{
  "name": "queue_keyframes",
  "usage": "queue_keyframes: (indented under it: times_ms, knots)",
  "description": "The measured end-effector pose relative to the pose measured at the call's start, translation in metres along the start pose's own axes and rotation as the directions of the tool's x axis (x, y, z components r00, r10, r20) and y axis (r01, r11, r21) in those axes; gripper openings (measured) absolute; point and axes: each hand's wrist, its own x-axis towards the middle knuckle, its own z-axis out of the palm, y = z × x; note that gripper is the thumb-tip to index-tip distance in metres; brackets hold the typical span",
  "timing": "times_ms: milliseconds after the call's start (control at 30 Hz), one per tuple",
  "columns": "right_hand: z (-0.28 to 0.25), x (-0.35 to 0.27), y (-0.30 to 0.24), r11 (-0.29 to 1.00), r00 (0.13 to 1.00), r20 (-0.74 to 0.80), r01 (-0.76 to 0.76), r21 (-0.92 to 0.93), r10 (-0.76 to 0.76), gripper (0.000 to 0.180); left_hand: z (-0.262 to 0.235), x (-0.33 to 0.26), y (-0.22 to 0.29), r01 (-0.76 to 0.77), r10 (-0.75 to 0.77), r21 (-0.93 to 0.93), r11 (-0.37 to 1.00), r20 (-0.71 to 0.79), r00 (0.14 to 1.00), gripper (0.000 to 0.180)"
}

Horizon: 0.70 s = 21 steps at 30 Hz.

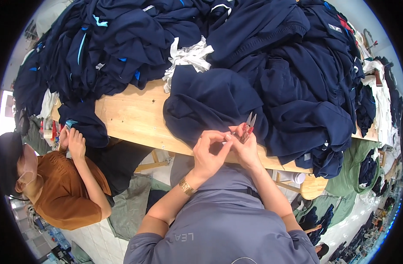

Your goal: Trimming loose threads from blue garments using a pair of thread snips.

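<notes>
1. Grey shirt, nearest the camera, fills the lower centre.
2. Right hand, just right of centre: fingers curled round red-handled thread snips, long axis running up the frame, blades slightly parted.
3. Left hand, farther from the blades: thumb and forefinger pinched; I cannot tell whether they hold anything.
4. Navy garment lies just above both hands on the wooden table, blades over its lower-right part.

A pale, knotted, wooden counter stretches left of the right hand; a light wooden stool stands to its right, white tiled floor below, a bright rectangular opening far left.
</notes>
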Motion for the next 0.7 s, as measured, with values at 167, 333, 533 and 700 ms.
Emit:
queue_keyframes:
  times_ms: [167,333,533,700]
  knots:
    - [-0.01,0.006,-0.006,0.885,0.992,0.125,-0.084,0.458,0.029,0.023,0.002,0.008,0.017,-0.304,0.326,0.325,0.895,-0.015,0.945,0.039]
    - [-0.002,0.007,-0.04,0.855,0.998,0.057,-0.011,0.518,-0.021,0.019,-0.014,0.006,0.002,-0.363,0.344,0.419,0.832,0.124,0.931,0.028]
    - [-0.015,0.016,-0.042,0.762,0.993,-0.116,0.084,0.643,-0.012,0.021,-0.029,0.014,0.009,-0.549,0.566,0.479,0.685,0.126,0.815,0.028]
    - [-0.021,0.021,-0.042,0.751,0.99,-0.137,0.111,0.651,-0.027,0.021,-0.029,0.016,0.007,-0.485,0.525,0.568,0.665,0.107,0.845,0.026]
